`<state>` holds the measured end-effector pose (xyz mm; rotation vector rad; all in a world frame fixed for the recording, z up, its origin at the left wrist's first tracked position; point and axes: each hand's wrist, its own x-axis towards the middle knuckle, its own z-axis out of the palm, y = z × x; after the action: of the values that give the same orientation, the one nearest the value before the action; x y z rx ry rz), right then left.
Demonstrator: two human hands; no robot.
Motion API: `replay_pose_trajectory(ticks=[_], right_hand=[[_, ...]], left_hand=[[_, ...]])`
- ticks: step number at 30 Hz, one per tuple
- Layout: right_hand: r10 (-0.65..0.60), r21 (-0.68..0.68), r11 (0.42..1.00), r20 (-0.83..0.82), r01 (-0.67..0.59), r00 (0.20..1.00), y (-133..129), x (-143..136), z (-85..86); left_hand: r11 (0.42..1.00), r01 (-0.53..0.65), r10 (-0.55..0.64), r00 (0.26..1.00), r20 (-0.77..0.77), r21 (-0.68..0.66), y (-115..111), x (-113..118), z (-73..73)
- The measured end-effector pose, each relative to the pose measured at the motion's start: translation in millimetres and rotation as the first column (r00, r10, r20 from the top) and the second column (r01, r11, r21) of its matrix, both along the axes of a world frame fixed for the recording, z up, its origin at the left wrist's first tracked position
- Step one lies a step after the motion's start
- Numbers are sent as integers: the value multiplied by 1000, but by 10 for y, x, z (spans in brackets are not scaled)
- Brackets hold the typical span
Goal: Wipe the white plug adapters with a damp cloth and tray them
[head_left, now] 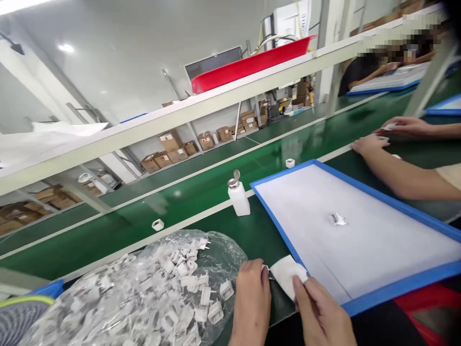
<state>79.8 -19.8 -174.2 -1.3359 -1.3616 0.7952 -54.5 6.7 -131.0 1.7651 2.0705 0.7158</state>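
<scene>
My left hand (253, 295) is closed on a small white plug casing (265, 269), mostly hidden by the fingers, with thin prongs showing on its right. Pinched between thumb and fingers of my right hand (320, 307) is a white wipe (288, 274), folded or flat, its left corner close to the prongs. Left of my hands, a clear plastic bag (230, 245) lies spread open under a heap of white plug casings (169, 288). One white plug part (337, 219) lies alone on the white sheet of a blue-edged tray (288, 235) to the right.
A white pump bottle (238, 198) with its lid raised stands behind my hands. Small white parts sit on the green conveyor belt (201, 187). Another person's hands (374, 139) work at the right. An overhead shelf rail (216, 103) carries a red tray (252, 65).
</scene>
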Motion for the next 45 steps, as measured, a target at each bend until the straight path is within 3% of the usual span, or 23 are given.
replay_pose_trajectory(ticks=[4, 7, 12, 16, 19, 23, 26, 28, 32, 34, 40, 42, 45], right_hand=[[-122, 308, 951, 308, 23, 943, 70, -87, -301], [-86, 336, 940, 397, -57, 914, 145, -157, -401], [78, 267, 942, 417, -204, 906, 289, -250, -225], [220, 227, 911, 442, -345, 870, 342, -236, -112], [265, 256, 871, 475, -420, 839, 280, -177, -206], [135, 387, 794, 639, -469, 757, 106, -87, -475], [34, 435, 757, 718, -487, 695, 73, -58, -531], [102, 405, 757, 703, -513, 704, 142, -72, -447], [210, 311, 827, 601, -468, 771, 316, -149, -237], [187, 335, 832, 581, -442, 792, 311, -172, -248], [178, 457, 769, 518, -446, 837, 116, -155, -556], [231, 411, 800, 462, -438, 856, 135, -188, -523], [320, 282, 867, 318, -412, 892, 227, -267, -315]], left_hand=[[1000, -23, 19, 961, 274, 11, -61, -139, -118], [996, 81, -67, 935, 348, -26, -64, -304, -125], [976, 217, -209, 935, 288, 5, -42, -321, -110], [987, 153, -158, 965, 211, 44, -49, -276, -213], [987, 123, -141, 972, 187, 105, -60, -279, -313], [982, 114, -143, 970, 196, 151, -63, -292, -361], [983, 117, -144, 970, 196, 142, -67, -299, -349], [980, 143, -167, 967, 192, 137, -73, -308, -345], [971, 195, -219, 958, 187, 139, -91, -328, -376], [972, 174, -201, 963, 179, 158, -100, -330, -404], [973, 172, -188, 977, 104, 153, -100, -319, -455], [969, 178, -197, 975, 101, 172, -92, -323, -441], [963, 183, -211, 968, 132, 199, -86, -346, -418]])
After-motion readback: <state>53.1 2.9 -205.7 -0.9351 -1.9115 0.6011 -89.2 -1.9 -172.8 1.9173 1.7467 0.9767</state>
